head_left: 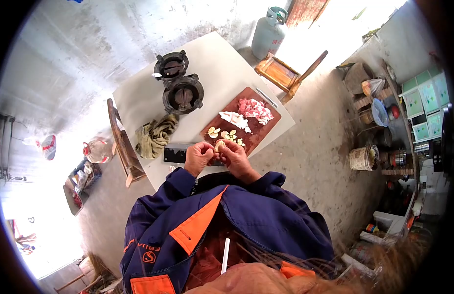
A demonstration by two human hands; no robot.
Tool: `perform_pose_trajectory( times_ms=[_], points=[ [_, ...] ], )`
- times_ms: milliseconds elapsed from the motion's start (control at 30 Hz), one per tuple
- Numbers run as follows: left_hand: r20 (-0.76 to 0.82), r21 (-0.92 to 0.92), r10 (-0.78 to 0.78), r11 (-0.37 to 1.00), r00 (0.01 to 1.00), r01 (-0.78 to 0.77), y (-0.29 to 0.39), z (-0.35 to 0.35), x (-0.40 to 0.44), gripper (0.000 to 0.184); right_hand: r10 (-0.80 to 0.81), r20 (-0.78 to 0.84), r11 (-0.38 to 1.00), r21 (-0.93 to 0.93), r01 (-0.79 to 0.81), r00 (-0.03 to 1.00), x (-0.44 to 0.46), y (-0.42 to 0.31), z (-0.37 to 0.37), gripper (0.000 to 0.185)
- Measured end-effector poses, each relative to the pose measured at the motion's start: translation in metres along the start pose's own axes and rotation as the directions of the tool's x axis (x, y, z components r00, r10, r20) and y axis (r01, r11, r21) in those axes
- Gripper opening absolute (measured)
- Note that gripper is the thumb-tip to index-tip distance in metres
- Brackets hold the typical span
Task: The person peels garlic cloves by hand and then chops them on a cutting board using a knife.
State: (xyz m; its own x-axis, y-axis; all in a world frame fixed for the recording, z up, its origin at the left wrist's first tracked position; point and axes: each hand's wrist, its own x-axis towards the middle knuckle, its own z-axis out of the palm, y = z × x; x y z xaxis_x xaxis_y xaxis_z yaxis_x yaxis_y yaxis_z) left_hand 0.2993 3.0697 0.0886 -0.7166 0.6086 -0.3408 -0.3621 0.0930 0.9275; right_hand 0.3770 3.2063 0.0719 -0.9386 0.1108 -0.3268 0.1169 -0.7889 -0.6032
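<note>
My left hand [199, 157] and my right hand [234, 156] meet at the near edge of the brown cutting board [262, 133]. Between my right fingertips is a small pale piece [219, 146] that looks like a garlic clove. The left fingers are pinched together against it; whether they hold a bit of it is hidden. Just beyond my hands lie yellowish garlic-like pieces [230, 135]. Farther up the board are white fatty pieces [235, 120] and a heap of cut pink meat [255, 110]. A dark flat blade [175, 155], apparently a cleaver, rests left of my hands.
Two black stove burners [183, 94] stand on the pale table [139, 90], near a crumpled greenish cloth [157, 136]. A slim metal-coloured object [266, 97] lies along the board's far edge. Wooden chairs [279, 72] flank the table; a gas cylinder [269, 33] stands behind.
</note>
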Motion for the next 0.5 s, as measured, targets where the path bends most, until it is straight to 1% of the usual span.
perform_pose_trajectory(
  times_ms=[33, 67, 100, 133, 200, 300, 367, 400, 433, 467, 500],
  points=[
    [0.016, -0.058, 0.004, 0.998, 1.000, -0.003, 0.003, 0.001, -0.001, 0.009, 0.000, 0.001, 1.000, -0.003, 0.000, 1.000, 0.000, -0.001, 0.001, 0.021],
    [0.031, -0.117, 0.009, 0.993, 0.999, -0.005, 0.004, 0.001, -0.001, 0.010, 0.041, -0.008, 0.995, 0.090, -0.040, 0.999, 0.000, -0.002, 0.002, 0.020],
    [0.030, -0.119, 0.011, 0.993, 0.999, -0.008, 0.003, 0.000, 0.000, 0.010, 0.081, -0.011, 0.980, 0.182, -0.078, 0.997, 0.000, -0.003, 0.002, 0.019],
    [0.045, -0.148, -0.003, 0.989, 0.999, 0.010, 0.002, -0.001, 0.000, 0.012, 0.082, -0.010, 0.981, 0.179, -0.079, 0.997, 0.000, -0.003, 0.001, 0.019],
    [0.058, -0.179, -0.019, 0.983, 0.998, 0.029, -0.001, -0.003, 0.001, 0.013, 0.117, 0.023, 0.959, 0.258, -0.119, 0.993, 0.000, -0.003, -0.001, 0.021],
    [0.062, -0.193, -0.005, 0.981, 0.998, 0.017, -0.007, -0.003, 0.002, 0.013, 0.131, 0.014, 0.956, 0.262, -0.130, 0.991, -0.002, -0.003, 0.000, 0.019],
    [0.051, -0.137, 0.043, 0.990, 0.998, -0.036, -0.010, -0.003, 0.003, 0.014, 0.134, 0.021, 0.958, 0.253, -0.135, 0.991, -0.001, -0.001, -0.002, 0.018],
    [0.048, -0.140, 0.043, 0.989, 0.998, -0.036, -0.010, -0.002, 0.003, 0.014, 0.133, 0.029, 0.960, 0.245, -0.136, 0.991, 0.000, 0.000, -0.004, 0.016],
    [0.047, -0.191, 0.005, 0.982, 0.999, 0.005, -0.009, -0.002, 0.002, 0.012, 0.136, 0.029, 0.960, 0.243, -0.139, 0.990, 0.000, 0.001, -0.005, 0.016],
    [0.049, -0.241, -0.034, 0.969, 0.998, 0.045, -0.008, -0.002, 0.002, 0.012, 0.110, -0.003, 0.976, 0.191, -0.108, 0.994, 0.001, 0.004, -0.005, 0.017],
    [0.049, -0.242, -0.035, 0.969, 0.998, 0.046, -0.008, -0.002, 0.000, 0.012, 0.081, -0.033, 0.988, 0.137, -0.075, 0.996, 0.000, 0.005, -0.004, 0.018]
  ],
)
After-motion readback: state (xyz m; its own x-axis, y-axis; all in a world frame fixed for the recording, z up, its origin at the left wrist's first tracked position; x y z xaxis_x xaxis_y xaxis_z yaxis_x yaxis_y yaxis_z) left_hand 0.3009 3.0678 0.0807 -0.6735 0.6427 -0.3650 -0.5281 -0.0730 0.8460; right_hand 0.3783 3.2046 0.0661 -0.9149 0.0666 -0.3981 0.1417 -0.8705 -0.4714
